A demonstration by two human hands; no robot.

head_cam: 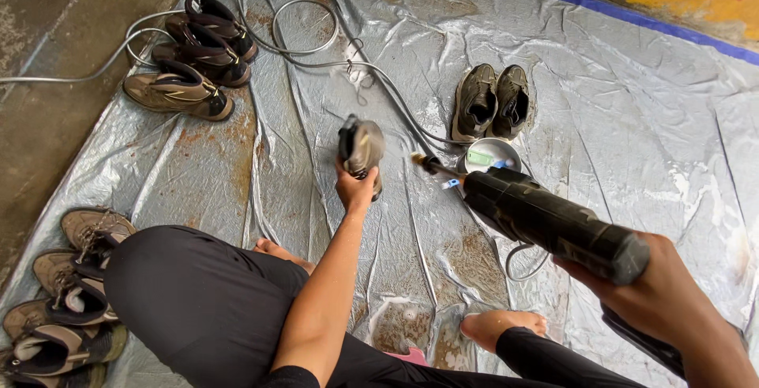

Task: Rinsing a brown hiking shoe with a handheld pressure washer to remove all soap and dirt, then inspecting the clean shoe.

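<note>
While I sit on the silver tarpaulin [617, 103], my left hand [354, 186] is clenched around a wet shoe [361, 147], held upright off the sheet at arm's length. My right hand [644, 281] grips the black spray gun [545, 218], its brass nozzle [431, 166] aimed toward the shoe and stopping just short of it. Beyond the shoe, to its right, a dark pair of shoes [494, 102] stands side by side on the tarpaulin, with a small round basin [494, 153] just in front of them. A grey hose [316, 60] loops across the sheet behind the shoe. Further behind the shoe, to its left, three boots [194, 60] lie at the tarpaulin's edge. Nearer me than the shoe, on the left, more brown shoes [67, 293] are piled beside my knee. My bare foot [502, 326] rests on the sheet below the spray gun.
</note>
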